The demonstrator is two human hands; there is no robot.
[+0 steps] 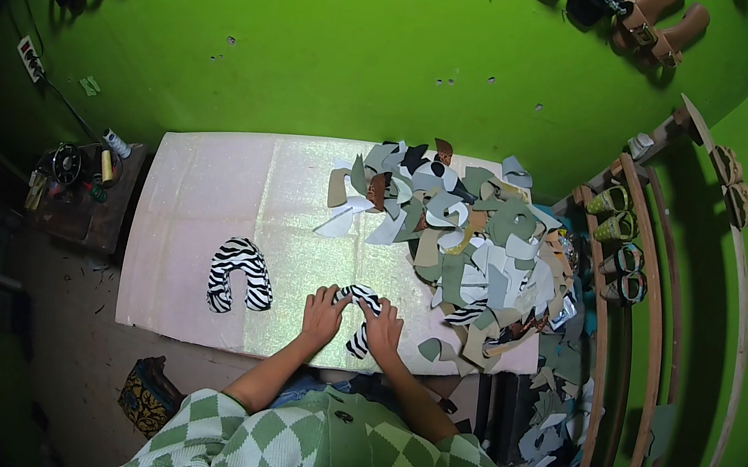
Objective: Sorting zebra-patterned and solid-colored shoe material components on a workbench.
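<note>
A curved zebra-striped shoe-upper piece [358, 345] lies in front of me on the table's near side, black and white. My left hand [324, 314] pinches its left end, with the fingertips on the fabric. On the piece's right side, my right hand [383, 325] has its fingers closed over it, hiding part of the curve. The striped end below that hand hangs toward the near edge. Farther left rests a U-shaped zebra-striped piece [221, 278], seemingly a small stack, apart from both hands.
Scraps of green, white, grey and brown material [463, 230] heap over the right of the pale, shiny table [196, 202]. A sewing machine [65, 163] and thread spools stand at the left. Wooden racks [642, 220] with sandals line the right; sandals [647, 29] hang on the green wall.
</note>
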